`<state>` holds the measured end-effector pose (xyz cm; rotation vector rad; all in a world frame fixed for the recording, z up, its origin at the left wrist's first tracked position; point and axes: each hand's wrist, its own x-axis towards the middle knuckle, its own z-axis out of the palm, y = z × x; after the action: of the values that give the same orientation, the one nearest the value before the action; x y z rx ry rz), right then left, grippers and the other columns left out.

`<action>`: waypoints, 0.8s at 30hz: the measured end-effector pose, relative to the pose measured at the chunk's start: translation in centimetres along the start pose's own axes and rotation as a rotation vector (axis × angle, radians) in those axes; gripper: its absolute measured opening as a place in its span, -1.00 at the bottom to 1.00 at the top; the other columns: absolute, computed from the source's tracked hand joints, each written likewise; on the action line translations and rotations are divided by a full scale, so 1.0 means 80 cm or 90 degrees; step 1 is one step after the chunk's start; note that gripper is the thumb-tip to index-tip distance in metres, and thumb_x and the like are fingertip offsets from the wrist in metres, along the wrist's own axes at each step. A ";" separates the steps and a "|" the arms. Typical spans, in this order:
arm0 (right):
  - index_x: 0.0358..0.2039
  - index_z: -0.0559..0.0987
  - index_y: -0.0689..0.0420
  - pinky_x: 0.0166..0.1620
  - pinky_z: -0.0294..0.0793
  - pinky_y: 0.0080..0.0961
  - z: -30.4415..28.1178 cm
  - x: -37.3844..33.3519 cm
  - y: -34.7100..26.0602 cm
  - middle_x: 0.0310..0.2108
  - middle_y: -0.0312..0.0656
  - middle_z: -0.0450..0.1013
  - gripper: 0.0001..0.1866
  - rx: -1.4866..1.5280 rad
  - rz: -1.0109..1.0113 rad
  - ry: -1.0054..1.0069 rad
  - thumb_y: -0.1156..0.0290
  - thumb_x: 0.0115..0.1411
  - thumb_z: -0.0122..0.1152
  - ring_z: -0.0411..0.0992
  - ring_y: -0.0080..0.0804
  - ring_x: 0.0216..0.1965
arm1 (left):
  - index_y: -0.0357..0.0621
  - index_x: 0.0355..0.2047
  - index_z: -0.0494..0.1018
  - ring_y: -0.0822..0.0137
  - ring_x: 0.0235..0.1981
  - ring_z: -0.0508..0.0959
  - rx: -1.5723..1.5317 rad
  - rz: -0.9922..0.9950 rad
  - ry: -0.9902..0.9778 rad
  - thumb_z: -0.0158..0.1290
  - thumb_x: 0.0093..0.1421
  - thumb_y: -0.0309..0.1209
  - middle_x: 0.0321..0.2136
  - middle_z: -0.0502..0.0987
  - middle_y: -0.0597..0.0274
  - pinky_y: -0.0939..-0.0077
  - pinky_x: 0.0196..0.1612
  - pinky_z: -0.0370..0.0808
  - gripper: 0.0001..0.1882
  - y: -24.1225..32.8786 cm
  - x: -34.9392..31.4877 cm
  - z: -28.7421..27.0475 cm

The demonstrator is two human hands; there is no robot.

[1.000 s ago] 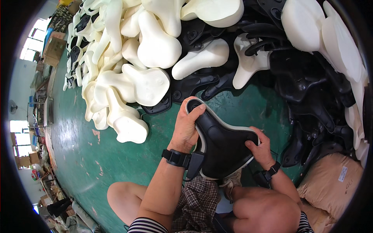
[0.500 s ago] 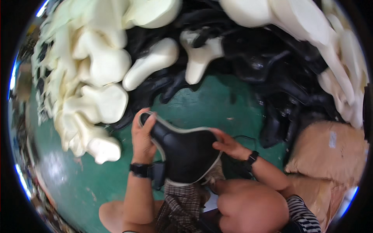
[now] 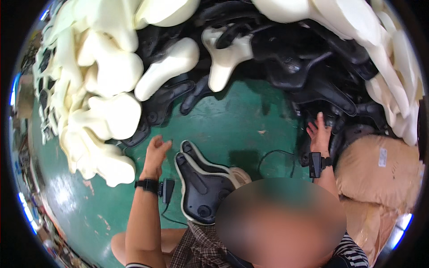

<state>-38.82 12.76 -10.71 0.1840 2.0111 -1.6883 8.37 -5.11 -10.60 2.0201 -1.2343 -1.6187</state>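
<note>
Two bicycle saddle bodies (image 3: pixel 208 190), black plastic bases rimmed with cream foam, lie overlapping on the green floor by my lap, undersides up. My left hand (image 3: pixel 156 156) hovers just left of their narrow ends, fingers loosely bent and apart, holding nothing. Out to the right, my right hand (image 3: pixel 319 134) reaches with spread fingers toward a heap of black saddle bases (image 3: pixel 328 96); whether it touches one I cannot tell. A blurred patch hides part of the lower middle.
Cream foam saddle pads (image 3: pixel 118 116) are piled on the left, with more pads (image 3: pixel 344 22) at the far right. Brown wrapped packages (image 3: pixel 368 174) sit near my right arm. A thin black cable (image 3: pixel 268 154) curves over the green floor (image 3: pixel 228 118).
Both hands have let go of the saddle body they held; it now rests by my lap. My right hand has moved right to the black heap, and my left slightly left.
</note>
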 end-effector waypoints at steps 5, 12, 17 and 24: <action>0.06 0.36 -0.07 -0.07 0.50 -0.20 -0.058 0.117 0.031 -0.02 -0.21 0.38 -0.63 0.381 -0.060 -0.165 0.31 0.23 0.11 0.39 -0.14 -0.10 | -0.17 0.19 0.14 0.28 -0.21 0.39 -0.276 0.027 0.042 0.20 0.06 -0.21 -0.16 0.39 0.20 0.39 -0.18 0.37 -0.26 0.092 0.094 -0.024; 0.01 0.37 -0.04 -0.16 0.55 -0.12 -0.038 0.045 0.000 -0.16 -0.18 0.40 -0.61 0.212 -0.062 -0.035 0.57 0.17 0.06 0.41 -0.27 -0.22 | -0.16 0.08 0.25 0.18 -0.18 0.43 -0.500 0.012 -0.042 0.19 0.10 -0.18 -0.14 0.42 0.07 0.33 -0.15 0.44 -0.39 0.142 0.135 -0.017; -0.19 0.33 0.10 -0.43 0.46 -0.58 -0.024 -0.090 0.037 -0.41 -0.36 0.35 -0.74 -0.048 -0.087 -0.160 0.49 0.14 0.17 0.33 -0.60 -0.42 | -0.32 -0.04 0.36 0.37 -0.43 0.50 -0.336 0.198 0.161 0.19 0.11 -0.32 -0.30 0.51 0.17 0.57 -0.36 0.48 -0.53 0.155 0.091 0.026; -0.28 0.40 0.13 -0.45 0.19 -0.72 -0.027 -0.108 0.129 -0.53 -0.48 0.17 -0.77 -0.422 -0.053 -0.520 0.55 0.09 0.25 0.16 -0.74 -0.50 | -0.34 -0.28 0.48 0.50 -0.56 0.46 -0.245 0.330 0.279 0.22 0.05 -0.33 -0.46 0.52 0.23 0.68 -0.56 0.36 -0.67 0.196 -0.052 -0.011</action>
<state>-27.71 18.94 -15.64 -0.7073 1.7865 -0.8180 2.16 -11.64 2.92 1.5342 -1.0604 -1.0055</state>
